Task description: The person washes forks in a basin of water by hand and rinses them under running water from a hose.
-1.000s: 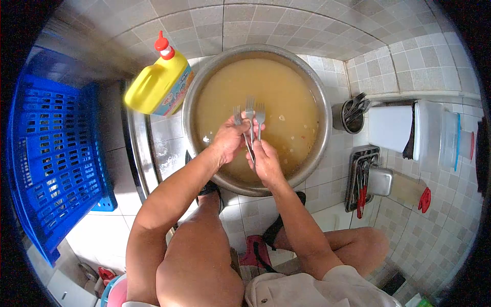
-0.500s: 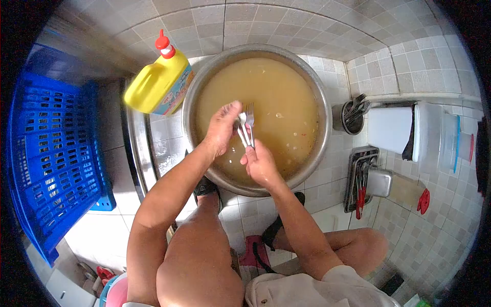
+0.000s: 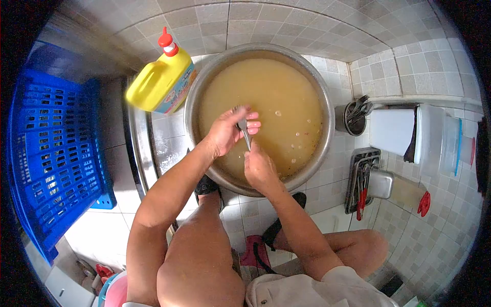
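Tiled wall point(image 3: 286, 28): rose well ahead.
Fork point(image 3: 244, 126): slanted from right hand point(image 3: 262, 166) to left hand point(image 3: 225, 132), over the basin point(image 3: 329, 117).
Right grip: closed on its handle.
Left fingers point(image 3: 254, 124): curled about its head; clasping or loose, unclear.
Handling: steady handle, light fingers seemed best.
Rim: ran beneath the right wrist; water point(image 3: 276, 82) lay open beyond the fingertips.

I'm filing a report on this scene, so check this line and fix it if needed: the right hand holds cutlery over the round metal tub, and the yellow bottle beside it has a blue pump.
The pump colour is wrong: the head view shows a red pump on the yellow bottle. The right hand does hold cutlery over the round metal tub.
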